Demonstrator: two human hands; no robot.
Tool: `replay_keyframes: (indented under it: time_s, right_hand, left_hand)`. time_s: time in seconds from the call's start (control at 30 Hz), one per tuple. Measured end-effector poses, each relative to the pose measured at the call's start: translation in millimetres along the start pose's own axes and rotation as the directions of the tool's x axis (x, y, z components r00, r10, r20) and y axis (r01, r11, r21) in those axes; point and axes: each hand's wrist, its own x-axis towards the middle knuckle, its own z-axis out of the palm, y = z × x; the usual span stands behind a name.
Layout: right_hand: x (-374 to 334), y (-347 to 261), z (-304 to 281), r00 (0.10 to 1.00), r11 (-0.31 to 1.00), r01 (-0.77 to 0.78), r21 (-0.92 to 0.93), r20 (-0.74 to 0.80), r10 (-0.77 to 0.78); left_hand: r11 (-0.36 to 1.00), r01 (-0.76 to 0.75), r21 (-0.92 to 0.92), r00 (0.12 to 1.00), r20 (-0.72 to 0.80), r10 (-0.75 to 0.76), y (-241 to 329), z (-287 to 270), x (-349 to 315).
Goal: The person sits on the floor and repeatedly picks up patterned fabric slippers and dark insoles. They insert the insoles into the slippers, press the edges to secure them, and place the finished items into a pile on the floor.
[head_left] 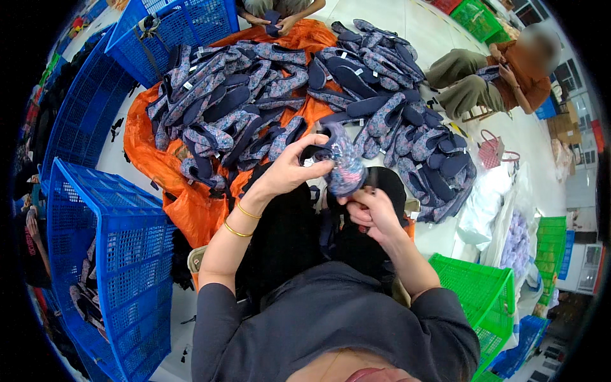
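Above my lap I hold a floral blue and pink slipper [344, 164]. My left hand [287, 170] grips it by the opening, thumb and fingers closed round its edge. Against the other end, by the toe, is my right hand [375, 213], its fingers curled closed. A dark, blurred shape sticks up beside that fist; I cannot make out what it is. Just beyond my hands lies a big heap of similar slippers [219, 137] with dark navy soles, partly on an orange sheet [143, 137].
Blue plastic crates [137, 280] stand on the left, the nearest with slippers inside. A green crate [474, 286] is near right. A person [519, 73] sits at far right, another person's hands [283, 24] hold something dark at the top. A pink checked bag [491, 153] and white bags [485, 204] lie right.
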Motion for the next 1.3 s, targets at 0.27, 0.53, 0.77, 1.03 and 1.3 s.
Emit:
replay_keyframes:
  time_s: [0.27,0.53,0.77,1.03,1.3]
  right_hand:
    - [-13,-1,8,0.861,0.683,0.308,-0.663,-0.111,-0.496]
    - [-20,5,-5,0.93,0.942,0.331,-0.052,-0.15,-0.335]
    - [-21,-12,-2,0.9,0.915,0.384,-0.125,-0.169,-0.401]
    - [-35,-24,5,0.825,0.6,0.565,-0.566,0.402,-0.398]
    - [23,-21,-15,0.908,0.738,0.417,-0.53,0.263,-0.325]
  left_hand:
    - [0.966,0.23,0.117,0.916,0.31,-0.256,6,9,4]
    - [0.984,0.163,0.074,0.876,0.448,-0.179,-6,10,5]
    - [0.972,0.064,0.224,0.828,0.532,-0.177,12,16,10]
    - [0.579,-0.348,0.737,0.928,0.183,0.324,23,32,-32]
    - [0.457,-0.253,0.853,0.903,0.038,0.428,20,45,-65]
